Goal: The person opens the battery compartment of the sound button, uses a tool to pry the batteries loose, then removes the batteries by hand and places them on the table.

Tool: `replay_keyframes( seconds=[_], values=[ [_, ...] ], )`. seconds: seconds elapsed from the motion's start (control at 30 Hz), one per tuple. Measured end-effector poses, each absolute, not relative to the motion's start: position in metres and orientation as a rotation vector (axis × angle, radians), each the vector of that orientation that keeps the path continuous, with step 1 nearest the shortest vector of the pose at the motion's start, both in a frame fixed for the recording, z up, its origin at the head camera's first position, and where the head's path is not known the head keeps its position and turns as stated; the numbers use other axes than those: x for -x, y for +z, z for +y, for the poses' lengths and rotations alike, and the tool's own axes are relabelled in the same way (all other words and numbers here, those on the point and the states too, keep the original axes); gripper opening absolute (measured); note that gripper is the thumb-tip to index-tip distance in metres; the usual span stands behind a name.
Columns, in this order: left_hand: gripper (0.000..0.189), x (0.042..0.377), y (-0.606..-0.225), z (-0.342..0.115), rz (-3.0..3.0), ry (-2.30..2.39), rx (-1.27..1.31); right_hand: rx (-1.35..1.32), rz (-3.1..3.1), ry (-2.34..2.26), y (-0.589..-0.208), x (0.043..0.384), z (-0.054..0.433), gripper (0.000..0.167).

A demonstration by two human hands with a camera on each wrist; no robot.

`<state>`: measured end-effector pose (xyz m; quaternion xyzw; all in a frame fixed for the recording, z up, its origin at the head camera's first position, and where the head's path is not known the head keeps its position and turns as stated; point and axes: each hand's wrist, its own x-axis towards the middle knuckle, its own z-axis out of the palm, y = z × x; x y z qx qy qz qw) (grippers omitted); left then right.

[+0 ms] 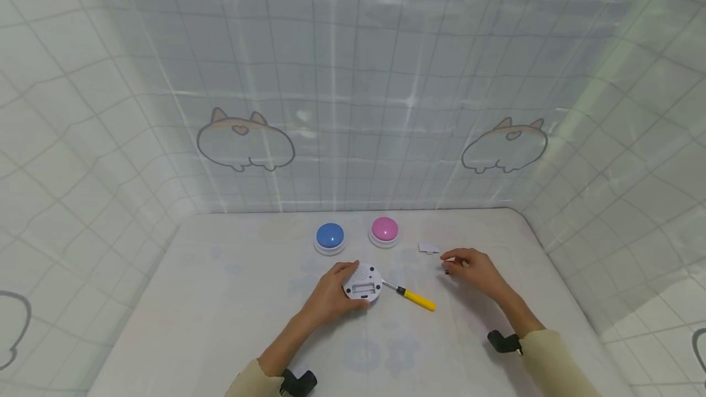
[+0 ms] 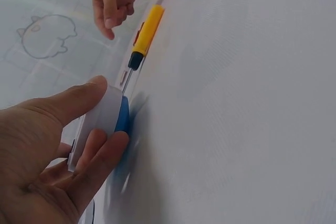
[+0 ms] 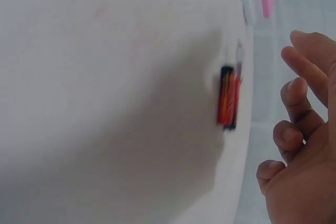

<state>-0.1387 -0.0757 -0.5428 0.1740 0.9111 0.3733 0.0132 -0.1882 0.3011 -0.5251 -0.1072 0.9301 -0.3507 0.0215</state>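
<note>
My left hand (image 1: pixel 331 294) grips a round white buzzer button (image 1: pixel 358 274) by its sides, underside up, showing speaker holes and an uncovered battery slot with no battery in it. Its blue dome (image 2: pixel 123 115) faces the table in the left wrist view. My right hand (image 1: pixel 475 271) hovers above the table with loosely bent fingers and nothing in them. Close by, two red and black batteries (image 3: pixel 227 98) lie side by side, apart from the fingers in the right wrist view. A yellow-handled screwdriver (image 1: pixel 418 299) lies between the hands, its tip beside the held button.
Behind the left hand stands a blue-topped button (image 1: pixel 330 236), with a pink-topped button (image 1: pixel 384 230) to its right. A small white cover (image 1: pixel 428 248) lies left of the right hand. The white table (image 1: pixel 220 299) is bordered by walls of patterned sheeting (image 1: pixel 375 109).
</note>
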Motion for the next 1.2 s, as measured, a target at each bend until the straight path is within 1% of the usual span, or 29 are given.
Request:
replay_keyframes(
  seconds=[0.2, 0.4, 0.7, 0.93, 1.2],
  values=[
    [0.095, 0.139, -0.548, -0.087, 2.868, 1.159, -0.511, 0.419, 2.891, -1.067, -0.518, 0.187, 0.282, 0.023],
    [0.094, 0.137, -0.545, -0.112, 2.908, 1.162, -0.399, 0.436, 2.874, -1.070, -0.515, 0.190, 0.269, 0.026],
    [0.096, 0.135, -0.540, -0.170, 2.961, 1.115, -0.186, 0.420, 2.827, -1.067, -0.517, 0.198, 0.256, 0.028],
    [0.101, 0.143, -0.541, -0.219, 3.000, 1.062, -0.034, 0.400, 2.800, -1.097, -0.521, 0.201, 0.256, 0.028],
    [0.107, 0.147, -0.539, -0.255, 3.032, 1.025, 0.071, 0.411, 2.789, -1.109, -0.523, 0.201, 0.256, 0.030]
  ],
)
